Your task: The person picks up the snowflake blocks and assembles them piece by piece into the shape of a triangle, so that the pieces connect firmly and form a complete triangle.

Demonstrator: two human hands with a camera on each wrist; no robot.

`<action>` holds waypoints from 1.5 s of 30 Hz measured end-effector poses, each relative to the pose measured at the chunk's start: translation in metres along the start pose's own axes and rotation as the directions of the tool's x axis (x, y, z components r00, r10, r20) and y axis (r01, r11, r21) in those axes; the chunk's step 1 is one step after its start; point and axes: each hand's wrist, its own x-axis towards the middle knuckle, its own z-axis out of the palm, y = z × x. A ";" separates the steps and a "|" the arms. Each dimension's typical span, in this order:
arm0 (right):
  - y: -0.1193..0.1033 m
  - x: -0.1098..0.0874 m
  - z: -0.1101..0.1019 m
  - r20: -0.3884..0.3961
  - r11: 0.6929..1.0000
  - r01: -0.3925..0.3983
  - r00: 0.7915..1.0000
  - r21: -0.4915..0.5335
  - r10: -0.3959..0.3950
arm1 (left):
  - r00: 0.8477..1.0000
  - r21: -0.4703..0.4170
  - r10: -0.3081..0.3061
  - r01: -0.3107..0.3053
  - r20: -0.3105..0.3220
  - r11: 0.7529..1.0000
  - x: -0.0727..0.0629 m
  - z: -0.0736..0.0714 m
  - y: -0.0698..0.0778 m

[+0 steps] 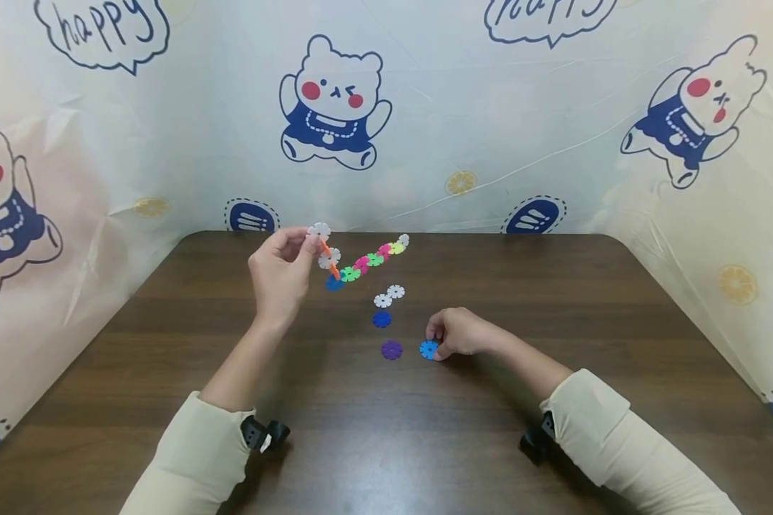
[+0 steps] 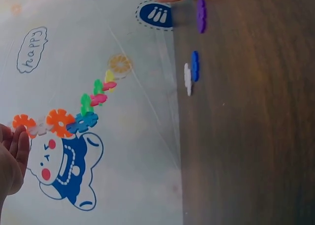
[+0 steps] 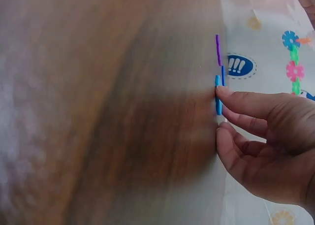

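My left hand [image 1: 282,275] pinches one end of a chain of interlocking snowflake discs [image 1: 375,260], held up at the back of the table. White and orange discs sit nearest the fingers, then a blue disc [image 2: 82,122], with green, pink and yellow ones leading off to a white tip. Lower and to the right, my right hand [image 1: 465,332] holds a light blue snowflake disc [image 1: 428,349] by its edge, low over the tabletop. In the right wrist view the thumb lies on this disc [image 3: 218,101], with fingers behind it.
Left of the right hand lie a purple disc [image 1: 391,350], a dark blue disc [image 1: 381,319] and two white discs [image 1: 389,295] on the brown wooden table [image 1: 354,429]. A printed curtain [image 1: 425,129] hangs behind the table and along both sides.
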 end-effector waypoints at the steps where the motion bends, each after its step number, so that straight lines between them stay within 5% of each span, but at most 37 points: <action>1: 0.000 -0.001 0.000 -0.002 1.000 0.003 1.000 0.000 -0.003 | 1.000 -0.004 0.011 -0.011 0.006 1.000 -0.001 0.001 -0.001; 8: 0.002 -0.004 -0.001 -0.055 0.986 0.021 0.998 0.163 -0.012 | 0.980 -0.022 0.195 -0.194 0.047 0.981 -0.012 0.013 -0.003; 13: -0.007 -0.007 -0.012 -0.191 0.904 0.073 0.982 0.421 0.009 | 0.937 -0.040 0.341 -0.339 0.077 0.940 -0.020 0.020 -0.003; 16: -0.020 -0.011 -0.023 -0.305 0.794 0.143 0.951 0.591 0.055 | 0.886 -0.053 0.447 -0.444 0.120 0.894 -0.024 0.025 -0.002; 21: -0.042 -0.018 -0.037 -0.408 0.517 0.295 0.905 0.803 0.117 | 0.784 -0.036 0.591 -0.596 0.191 0.802 -0.032 0.031 0.001; 22: -0.046 -0.019 -0.038 -0.419 0.478 0.317 0.900 0.819 0.120 | 0.771 -0.036 0.604 -0.611 0.199 0.791 -0.034 0.032 0.002; 25: -0.057 -0.022 -0.039 -0.441 0.424 0.354 0.889 0.834 0.124 | 0.749 -0.046 0.629 -0.635 0.211 0.771 -0.038 0.034 0.003; 30: -0.067 -0.027 -0.035 -0.481 0.410 0.396 0.868 0.822 0.126 | 0.706 -0.078 0.664 -0.668 0.245 0.740 -0.042 0.036 0.003; 33: -0.071 -0.028 -0.034 -0.509 0.433 0.417 0.853 0.799 0.118 | 0.683 -0.086 0.683 -0.688 0.258 0.721 -0.043 0.036 0.003; 38: -0.074 -0.028 -0.029 -0.531 0.478 0.427 0.841 0.768 0.101 | 0.661 -0.090 0.705 -0.710 0.257 0.699 -0.043 0.037 0.003; 45: -0.075 -0.025 -0.024 -0.569 0.464 0.475 0.819 0.747 0.077 | 0.630 -0.062 0.738 -0.749 0.242 0.660 -0.044 0.037 0.003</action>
